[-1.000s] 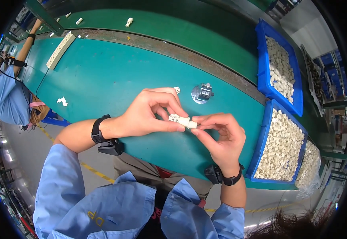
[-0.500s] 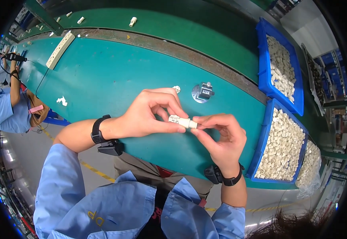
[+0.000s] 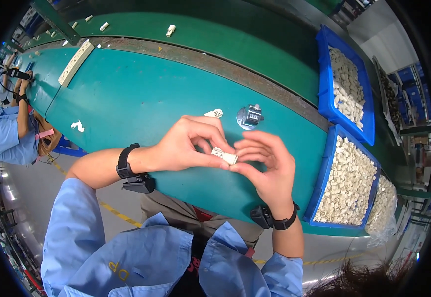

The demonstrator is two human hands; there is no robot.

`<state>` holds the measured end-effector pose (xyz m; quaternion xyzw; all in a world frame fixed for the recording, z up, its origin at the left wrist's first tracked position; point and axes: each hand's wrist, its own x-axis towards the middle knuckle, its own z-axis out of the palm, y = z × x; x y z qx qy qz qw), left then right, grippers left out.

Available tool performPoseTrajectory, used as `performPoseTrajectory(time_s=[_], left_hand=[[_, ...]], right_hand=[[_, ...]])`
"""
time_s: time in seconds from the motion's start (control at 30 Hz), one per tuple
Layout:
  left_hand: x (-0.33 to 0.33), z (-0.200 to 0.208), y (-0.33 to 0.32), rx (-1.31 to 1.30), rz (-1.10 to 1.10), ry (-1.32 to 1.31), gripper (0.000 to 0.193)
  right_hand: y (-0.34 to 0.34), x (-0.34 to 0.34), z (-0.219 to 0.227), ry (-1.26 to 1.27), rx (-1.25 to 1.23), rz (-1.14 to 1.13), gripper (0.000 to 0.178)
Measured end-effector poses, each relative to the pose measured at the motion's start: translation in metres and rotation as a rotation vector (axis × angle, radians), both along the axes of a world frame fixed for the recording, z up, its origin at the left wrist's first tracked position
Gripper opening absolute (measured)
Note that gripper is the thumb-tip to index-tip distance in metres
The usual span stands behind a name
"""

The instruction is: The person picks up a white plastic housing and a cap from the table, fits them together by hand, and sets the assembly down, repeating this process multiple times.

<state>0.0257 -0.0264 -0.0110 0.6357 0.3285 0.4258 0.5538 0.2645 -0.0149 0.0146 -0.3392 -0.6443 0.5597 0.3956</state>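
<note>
A small white ribbed plastic fitting lies between my two hands, above the green worktable. My left hand pinches its slotted end between thumb and fingers. On the other end, my right hand has its thumb below and curled fingertips against the rim, with the index finger raised off it. A second white fitting rests on the table just beyond my left hand. To the right of that stands a metal tally counter on a round base.
Two blue bins full of white parts stand at the right, beside a clear bag of parts. A green conveyor carrying several fittings runs along the far side. A power strip and a co-worker are at the left.
The fitting has tilted and its right end now points toward me. My right index finger has lifted away from it. My left hand has shifted slightly, exposing more of the second fitting.
</note>
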Motion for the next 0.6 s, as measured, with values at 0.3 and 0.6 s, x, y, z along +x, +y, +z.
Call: performPoseTrajectory(time_s=[0.3,0.6], left_hand=[[0.001,0.027,0.004,0.070,-0.056,0.042,0.047],[0.014,0.036,-0.007,0.497,0.123,0.725,0.087]], right_hand=[[0.013,0.027,0.032,-0.048,-0.139,0.113,0.046],[0.046,0.137,0.149,-0.564,0.597,-0.744,0.036]])
